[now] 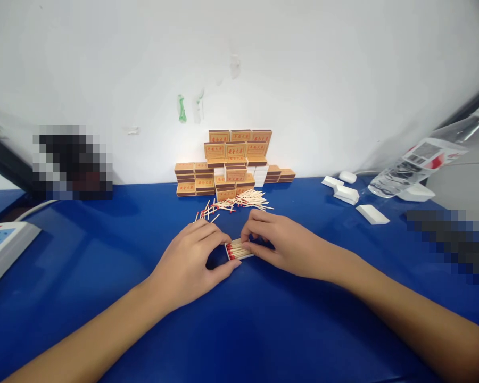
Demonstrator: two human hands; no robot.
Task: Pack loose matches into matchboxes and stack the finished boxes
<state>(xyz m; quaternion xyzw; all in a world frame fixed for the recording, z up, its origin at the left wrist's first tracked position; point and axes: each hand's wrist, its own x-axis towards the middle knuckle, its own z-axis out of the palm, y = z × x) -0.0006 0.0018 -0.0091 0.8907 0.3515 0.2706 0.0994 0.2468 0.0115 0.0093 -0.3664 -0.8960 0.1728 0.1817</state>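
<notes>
Between my hands lies a small white matchbox tray [247, 257] on the blue table, filled with a layer of red-tipped matches [236, 248] whose heads point left. My left hand [193, 263] grips the left end of this tray, with the index finger on its far side and the thumb on its near side. Over the right end, my right hand [291, 242] has thumb and fingers closed on the matches, hiding their plain ends. Just beyond the hands is a loose heap of matches [249, 200], mostly with heads to the left.
Stacked orange matchboxes [235, 150] stand against the white wall. Several white pieces [345, 193] and a tilted clear plastic bottle [407, 162] are at the right. A white power strip [11, 239] sits at the left edge. Two areas at the sides are blurred out.
</notes>
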